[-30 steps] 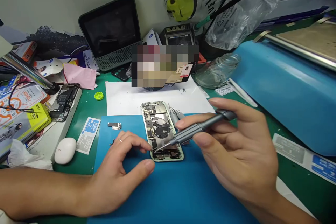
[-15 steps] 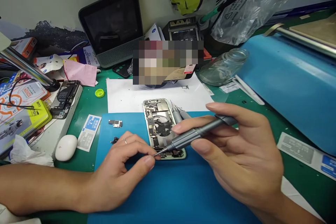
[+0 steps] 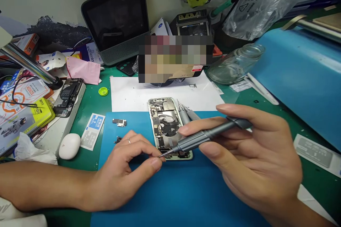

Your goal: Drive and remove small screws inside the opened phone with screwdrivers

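Observation:
A grey precision screwdriver (image 3: 198, 139) lies slanted in my right hand (image 3: 255, 159), its thin tip pointing down to the left. At that tip, the thumb and index finger of my left hand (image 3: 133, 170) are pinched together; whatever is between them is too small to make out. Just behind the fingertips lies an opened smartphone (image 3: 169, 120) with its inner parts bare, on the blue mat (image 3: 170, 198). My left fingers overlap its lower left corner. A small speaker-like part (image 3: 119, 122) and a dark small part (image 3: 118, 139) rest on the mat left of the phone.
More screwdrivers (image 3: 186, 111) lie beside the phone on white paper (image 3: 128, 94). To the left are a white earbud case (image 3: 69, 146), another opened phone (image 3: 68, 97) and boxes (image 3: 26, 113). A glass jar (image 3: 234, 65) lies on its side at the back, near a dark smart display (image 3: 117, 17).
The whole view has shifted slightly, so things sit a little further right and higher. Both hands and the screwdriver keep nearly the same pose at the phone's lower edge.

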Motion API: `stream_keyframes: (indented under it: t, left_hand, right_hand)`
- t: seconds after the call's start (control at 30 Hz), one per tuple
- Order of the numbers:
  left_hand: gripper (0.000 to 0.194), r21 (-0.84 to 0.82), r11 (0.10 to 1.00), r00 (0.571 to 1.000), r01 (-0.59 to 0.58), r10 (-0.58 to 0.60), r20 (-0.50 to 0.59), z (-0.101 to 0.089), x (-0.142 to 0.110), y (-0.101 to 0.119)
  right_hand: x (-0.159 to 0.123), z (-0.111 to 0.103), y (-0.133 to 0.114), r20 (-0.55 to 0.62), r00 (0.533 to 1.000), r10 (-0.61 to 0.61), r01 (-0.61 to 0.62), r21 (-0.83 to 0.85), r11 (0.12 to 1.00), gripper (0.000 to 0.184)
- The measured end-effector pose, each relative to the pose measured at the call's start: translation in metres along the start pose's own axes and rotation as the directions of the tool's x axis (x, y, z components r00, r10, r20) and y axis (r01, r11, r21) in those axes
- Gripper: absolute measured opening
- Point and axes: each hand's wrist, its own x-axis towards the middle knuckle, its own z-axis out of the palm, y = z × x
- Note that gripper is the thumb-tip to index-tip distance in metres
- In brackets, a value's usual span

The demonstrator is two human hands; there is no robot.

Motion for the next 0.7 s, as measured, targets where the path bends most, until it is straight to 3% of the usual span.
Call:
stream_keyframes:
  t: [0.7]
  left_hand:
    - [0.019, -0.002, 1.000, 1.000, -0.005, 0.005, -0.030, 0.0006, -0.0016, -0.0011]
  right_hand:
    - [0.0013, -0.0002, -0.0018, -0.009, 0.998, -0.064, 0.062, -0.126, 0.990, 0.063]
